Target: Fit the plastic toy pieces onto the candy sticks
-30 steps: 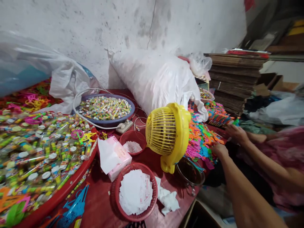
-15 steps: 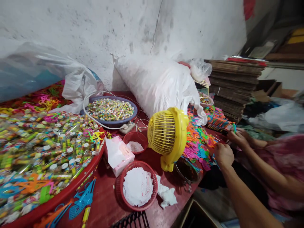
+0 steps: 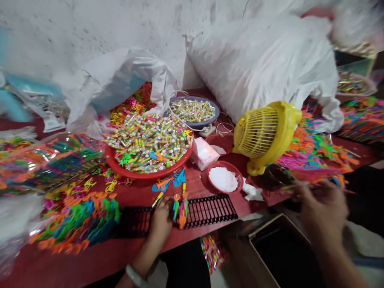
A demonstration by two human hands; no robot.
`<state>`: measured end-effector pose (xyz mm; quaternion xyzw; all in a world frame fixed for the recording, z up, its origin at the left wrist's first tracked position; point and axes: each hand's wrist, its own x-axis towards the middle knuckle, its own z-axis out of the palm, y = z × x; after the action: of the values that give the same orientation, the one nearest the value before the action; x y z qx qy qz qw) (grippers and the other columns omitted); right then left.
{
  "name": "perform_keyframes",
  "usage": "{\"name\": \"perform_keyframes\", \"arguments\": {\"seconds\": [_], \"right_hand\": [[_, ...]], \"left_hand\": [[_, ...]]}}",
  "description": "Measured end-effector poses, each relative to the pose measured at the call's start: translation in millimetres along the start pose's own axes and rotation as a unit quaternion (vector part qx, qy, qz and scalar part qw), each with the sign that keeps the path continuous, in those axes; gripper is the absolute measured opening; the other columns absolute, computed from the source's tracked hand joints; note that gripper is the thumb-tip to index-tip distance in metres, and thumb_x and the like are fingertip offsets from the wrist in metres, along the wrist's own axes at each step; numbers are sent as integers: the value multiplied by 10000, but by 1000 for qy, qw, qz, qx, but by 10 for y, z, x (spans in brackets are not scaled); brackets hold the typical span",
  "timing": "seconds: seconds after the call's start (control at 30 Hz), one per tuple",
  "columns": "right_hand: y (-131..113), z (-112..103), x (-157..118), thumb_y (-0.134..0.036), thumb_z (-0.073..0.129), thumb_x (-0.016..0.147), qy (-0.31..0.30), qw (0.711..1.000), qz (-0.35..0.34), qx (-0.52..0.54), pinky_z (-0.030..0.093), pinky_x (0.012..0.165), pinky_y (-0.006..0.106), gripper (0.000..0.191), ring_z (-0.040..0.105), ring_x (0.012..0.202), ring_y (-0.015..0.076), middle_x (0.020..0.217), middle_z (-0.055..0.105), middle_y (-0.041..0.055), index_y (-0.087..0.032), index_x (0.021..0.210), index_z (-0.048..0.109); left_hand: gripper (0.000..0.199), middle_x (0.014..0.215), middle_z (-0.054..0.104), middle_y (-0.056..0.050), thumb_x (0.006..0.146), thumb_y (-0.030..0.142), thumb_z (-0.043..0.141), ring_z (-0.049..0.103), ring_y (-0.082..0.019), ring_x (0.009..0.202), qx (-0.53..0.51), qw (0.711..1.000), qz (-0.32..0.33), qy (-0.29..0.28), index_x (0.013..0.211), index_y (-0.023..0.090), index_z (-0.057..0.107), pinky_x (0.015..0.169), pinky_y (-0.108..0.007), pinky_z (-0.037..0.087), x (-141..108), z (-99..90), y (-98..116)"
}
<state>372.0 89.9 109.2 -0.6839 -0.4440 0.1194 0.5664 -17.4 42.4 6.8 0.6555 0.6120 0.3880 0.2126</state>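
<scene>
My left hand (image 3: 162,218) is closed at the black slotted rack (image 3: 210,210); what its fingers hold, if anything, is hidden. A yellow-green candy tube (image 3: 158,199) lies by its fingertips. Beside it, a few bright plastic pieces (image 3: 182,212) stand in the rack. Blurred by motion, my right hand (image 3: 325,212) has its fingers drawn together on something small and thin that I cannot make out. It is just in front of a loose heap of coloured plastic pieces (image 3: 318,150). Blue plastic pieces (image 3: 179,178) lie behind the rack.
A red basin (image 3: 150,174) heaped with candy tubes and a red basket (image 3: 210,186) of paper slips stand behind the rack. Near the right hand are a yellow fan (image 3: 264,134) and an open carton (image 3: 255,236) below the table edge. Plastic pieces (image 3: 81,220) lie in rows at left.
The view has swung left and down, bringing the rack and my left hand into sight. My right hand has come away from the plastic heap towards the near side. The other person has left view.
</scene>
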Motion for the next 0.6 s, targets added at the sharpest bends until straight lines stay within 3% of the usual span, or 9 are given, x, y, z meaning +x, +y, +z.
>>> {"name": "perform_keyframes", "arguments": {"seconds": [0.03, 0.13, 0.27, 0.33, 0.47, 0.6], "right_hand": [[-91, 108, -321, -469, 737, 678, -3, 998, 44, 51, 456, 532, 309, 411, 558, 591, 166, 786, 619, 51, -212, 957, 577], [-341, 511, -1176, -481, 771, 632, -143, 968, 137, 154, 519, 580, 306, 391, 617, 614, 167, 739, 668, 42, -178, 828, 620], [-543, 999, -1909, -536, 743, 658, -316, 894, 207, 242, 547, 604, 318, 440, 636, 569, 170, 667, 688, 33, -164, 874, 652], [-576, 1128, -2110, -596, 718, 654, -365, 878, 209, 228, 547, 597, 323, 459, 637, 540, 181, 619, 685, 46, -157, 776, 662], [-533, 1168, -2276, -673, 571, 756, -379, 906, 131, 133, 523, 574, 301, 546, 634, 518, 191, 553, 669, 82, -175, 533, 608], [-445, 1110, -2292, -631, 527, 822, -340, 934, 69, 83, 519, 571, 297, 471, 648, 549, 196, 618, 688, 74, -185, 691, 597]], "left_hand": [[443, 1023, 703, -78, 675, -13, 431, 645, -211, 973, -2, 1000, -1, 10, 980, 188, 682, 888, -359, 530, 8, 20, 2], [481, 1037, 697, -73, 639, -52, 424, 630, -208, 997, -5, 1000, -2, 11, 968, 189, 677, 930, -376, 507, 35, 44, 45], [491, 1034, 686, -84, 630, -70, 415, 618, -215, 1005, -5, 1000, 4, -11, 970, 176, 670, 949, -396, 490, 55, -2, 115], [474, 1032, 681, -92, 647, -65, 414, 618, -216, 997, -6, 1000, 3, -16, 971, 168, 668, 942, -400, 491, 53, -25, 142], [401, 980, 680, -83, 711, -38, 408, 621, -201, 950, -11, 1000, 1, -12, 933, 172, 669, 904, -374, 502, 39, -30, 182], [332, 975, 673, -86, 753, 12, 446, 607, -211, 953, -13, 1000, -2, -6, 933, 174, 673, 896, -382, 500, 37, -2, 182]]}}
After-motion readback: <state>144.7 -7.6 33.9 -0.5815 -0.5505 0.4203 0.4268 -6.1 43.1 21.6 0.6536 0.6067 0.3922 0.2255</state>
